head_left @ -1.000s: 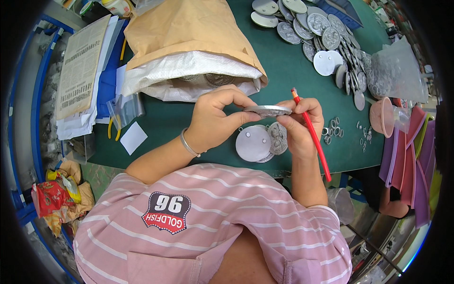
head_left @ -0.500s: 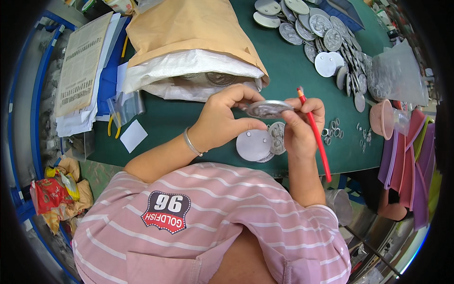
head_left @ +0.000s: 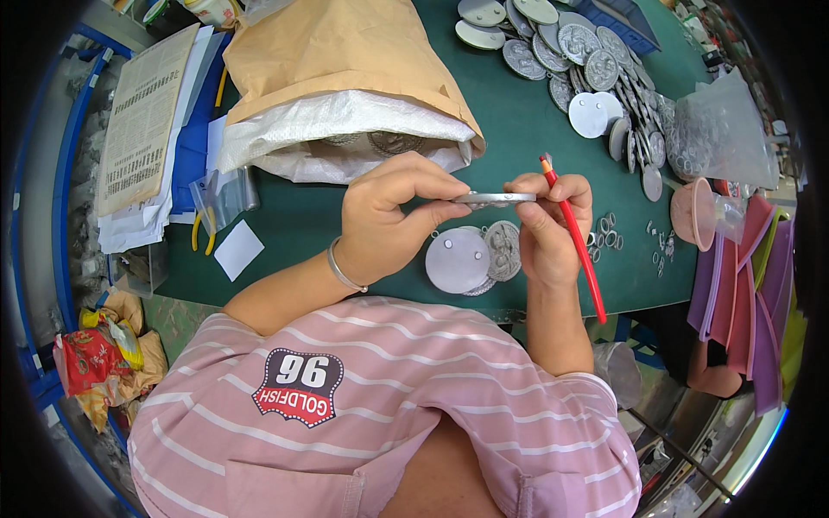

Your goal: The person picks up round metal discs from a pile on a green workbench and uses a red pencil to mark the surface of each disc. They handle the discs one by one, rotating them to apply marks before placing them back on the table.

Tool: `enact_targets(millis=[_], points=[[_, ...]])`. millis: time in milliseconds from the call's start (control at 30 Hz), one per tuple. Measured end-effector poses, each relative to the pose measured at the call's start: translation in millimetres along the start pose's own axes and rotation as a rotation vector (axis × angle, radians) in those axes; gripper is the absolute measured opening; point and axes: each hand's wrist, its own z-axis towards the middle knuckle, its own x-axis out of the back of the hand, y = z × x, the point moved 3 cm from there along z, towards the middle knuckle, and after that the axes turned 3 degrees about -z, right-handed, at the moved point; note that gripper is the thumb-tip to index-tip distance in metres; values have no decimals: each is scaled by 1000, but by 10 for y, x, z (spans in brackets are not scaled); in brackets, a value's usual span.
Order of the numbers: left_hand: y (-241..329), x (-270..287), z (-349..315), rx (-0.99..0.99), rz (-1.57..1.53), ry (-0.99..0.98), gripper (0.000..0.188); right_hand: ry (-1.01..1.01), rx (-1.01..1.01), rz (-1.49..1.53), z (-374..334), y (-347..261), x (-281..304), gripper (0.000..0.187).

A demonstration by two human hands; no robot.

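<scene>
Head view: I see the disc [head_left: 492, 198] held edge-on, its long axis running left to right between both grips. Left hand [head_left: 389, 220] pinches its left rim; right hand [head_left: 546, 226] pinches the right rim, clasping a red stick [head_left: 572, 237], above the counter [head_left: 518, 129].

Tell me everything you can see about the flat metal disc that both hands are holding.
The metal disc is thin, round and silver-grey, seen almost edge-on, lying level above the green table. The left hand pinches its left edge, the right hand its right edge while also holding a red pencil. Its faces are not visible.
</scene>
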Motion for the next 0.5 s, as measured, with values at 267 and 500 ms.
enact_targets(millis=[267, 500], points=[[-39, -9, -15, 141, -51, 11, 15, -91, 52, -125, 0, -19, -163, 36], [-246, -29, -34, 785, -652, 167, 38, 72, -136, 141, 28, 65, -48, 35]])
